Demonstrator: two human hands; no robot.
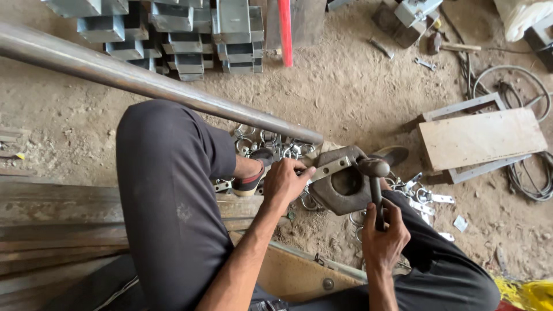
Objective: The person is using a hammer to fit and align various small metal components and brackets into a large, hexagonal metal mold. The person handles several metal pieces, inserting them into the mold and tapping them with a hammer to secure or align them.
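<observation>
My left hand (286, 180) pinches a flat metal strip (330, 167) and holds it across the top of a heavy block with a round hole (344, 185), which sits between my knees. My right hand (385, 236) grips the handle of a hammer (375, 184); its head rests just above the right end of the strip. Small metal clamp pieces (276, 145) lie scattered on the dirt floor around the block. A long steel pipe (144, 80) runs diagonally from the upper left and ends close above my left hand.
Stacked square steel channels (173, 29) and a red rod (285, 31) stand at the top. A wooden board on a metal frame (481, 138), cables (521, 95) and a wrench (425, 63) lie at right. Rusty flat bars (57, 219) are piled at left.
</observation>
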